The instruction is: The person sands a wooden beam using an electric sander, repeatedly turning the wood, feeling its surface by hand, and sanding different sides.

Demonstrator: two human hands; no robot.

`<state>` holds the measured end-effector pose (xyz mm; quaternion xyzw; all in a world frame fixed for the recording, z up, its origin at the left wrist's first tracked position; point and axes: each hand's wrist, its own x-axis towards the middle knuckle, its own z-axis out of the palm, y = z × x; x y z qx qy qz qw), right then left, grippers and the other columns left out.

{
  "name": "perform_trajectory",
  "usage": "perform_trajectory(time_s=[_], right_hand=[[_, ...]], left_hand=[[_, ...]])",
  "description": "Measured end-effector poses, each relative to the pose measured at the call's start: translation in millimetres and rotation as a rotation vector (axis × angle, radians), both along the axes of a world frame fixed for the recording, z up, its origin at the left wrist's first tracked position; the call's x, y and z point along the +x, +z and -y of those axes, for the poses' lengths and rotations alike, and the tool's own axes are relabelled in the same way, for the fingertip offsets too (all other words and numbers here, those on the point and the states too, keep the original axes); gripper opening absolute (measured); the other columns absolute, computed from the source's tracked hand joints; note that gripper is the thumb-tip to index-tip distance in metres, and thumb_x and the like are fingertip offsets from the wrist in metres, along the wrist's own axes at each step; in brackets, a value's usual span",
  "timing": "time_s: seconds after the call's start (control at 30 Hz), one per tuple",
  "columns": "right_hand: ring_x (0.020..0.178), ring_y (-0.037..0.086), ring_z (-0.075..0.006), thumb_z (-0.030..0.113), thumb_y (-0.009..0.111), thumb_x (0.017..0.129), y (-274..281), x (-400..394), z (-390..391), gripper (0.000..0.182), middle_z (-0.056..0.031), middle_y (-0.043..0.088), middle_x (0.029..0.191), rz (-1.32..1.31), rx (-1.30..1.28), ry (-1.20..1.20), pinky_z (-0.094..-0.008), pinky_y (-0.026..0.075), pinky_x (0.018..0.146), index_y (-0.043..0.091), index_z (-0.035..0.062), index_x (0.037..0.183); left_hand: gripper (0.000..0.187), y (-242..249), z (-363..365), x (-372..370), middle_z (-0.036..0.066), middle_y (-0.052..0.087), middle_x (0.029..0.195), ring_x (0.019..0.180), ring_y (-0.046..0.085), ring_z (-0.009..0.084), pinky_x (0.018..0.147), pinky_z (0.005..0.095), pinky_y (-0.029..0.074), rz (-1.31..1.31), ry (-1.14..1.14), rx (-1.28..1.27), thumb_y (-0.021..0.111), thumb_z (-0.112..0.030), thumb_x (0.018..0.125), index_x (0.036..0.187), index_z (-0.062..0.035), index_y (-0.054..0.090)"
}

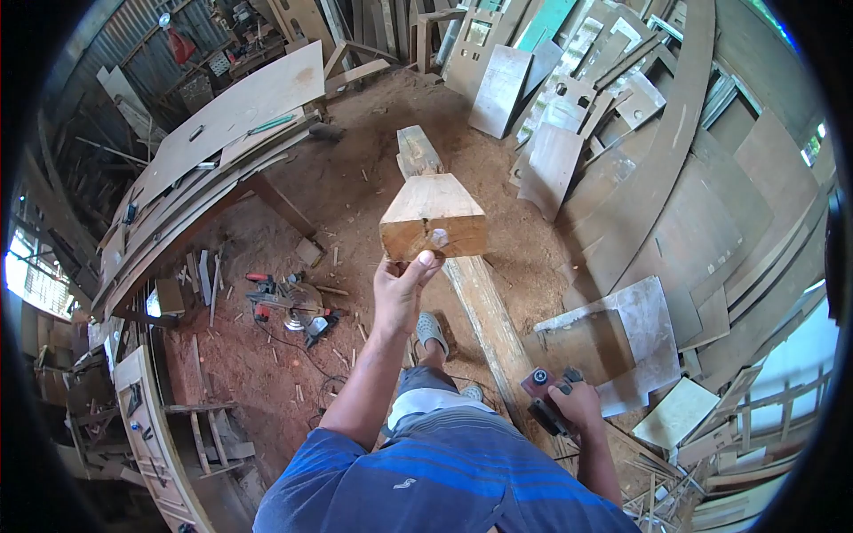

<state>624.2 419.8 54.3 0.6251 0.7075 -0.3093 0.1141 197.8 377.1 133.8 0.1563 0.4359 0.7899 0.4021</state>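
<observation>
My left hand [404, 282] grips the near end of a wooden block [434, 218], thumb on its lower edge. The block is held up in front of me, its end face with a pale spot and a dark crack turned toward me. My right hand [577, 401] is closed round the handle of a dark power tool [542, 401], low on the right beside a long timber beam [484, 311]. The beam lies on the floor below the block and runs away from me.
A red miter saw [298, 311] stands on the dusty floor at the left, its cord trailing nearby. Beyond it is a workbench [240, 102] stacked with boards. Many panels [693, 204] lean at the right. A flat board [613, 342] lies near the tool.
</observation>
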Motion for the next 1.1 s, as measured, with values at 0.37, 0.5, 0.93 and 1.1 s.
perform_trajectory(time_s=[0.37, 0.5, 0.93, 1.1], right_hand=[[0.104, 0.075, -0.0479, 0.053, 0.071, 0.089, 7.8, -5.3, 7.0, 0.053, -0.0297, 0.078, 0.103, 0.007, -0.001, -0.019, -0.0521, 0.057, 0.098, 0.084, 0.0045, 0.106], [0.103, 0.075, -0.0475, 0.052, 0.072, 0.089, 5.5, -4.5, 7.8, 0.052, -0.0297, 0.078, 0.103, 0.008, 0.003, -0.017, -0.0521, 0.057, 0.098, 0.084, 0.0038, 0.104], [0.108, 0.075, -0.0462, 0.054, 0.069, 0.09, -12.6, 5.2, 10.2, 0.049, -0.0287, 0.078, 0.108, 0.012, 0.018, 0.012, -0.0522, 0.055, 0.105, 0.086, 0.0146, 0.114], [0.107, 0.075, -0.047, 0.053, 0.07, 0.091, -13.3, 5.7, 13.2, 0.051, -0.0289, 0.078, 0.107, -0.006, 0.016, -0.01, -0.0521, 0.056, 0.102, 0.085, 0.0095, 0.112]], left_hand=[[0.053, 5.4, -5.4, 8.3, 0.016, 0.071, 0.136, 0.125, 0.072, 0.0267, 0.115, 0.0448, 0.058, -0.013, -0.037, 0.014, 0.082, -0.012, 0.099, 0.143, 0.0039, 0.058], [0.052, 7.9, -5.3, 7.2, 0.017, 0.072, 0.134, 0.123, 0.073, 0.0264, 0.113, 0.044, 0.059, -0.011, -0.031, 0.009, 0.082, -0.012, 0.099, 0.142, 0.0042, 0.058], [0.041, 8.1, -4.2, 7.7, 0.012, 0.077, 0.121, 0.105, 0.078, 0.0196, 0.097, 0.0352, 0.063, -0.021, 0.006, 0.001, 0.08, -0.013, 0.101, 0.135, 0.0035, 0.063], [0.046, 5.8, 0.0, 4.1, 0.015, 0.073, 0.13, 0.12, 0.074, 0.0246, 0.111, 0.0435, 0.06, -0.009, -0.028, -0.007, 0.079, -0.009, 0.101, 0.14, 0.0037, 0.059]])
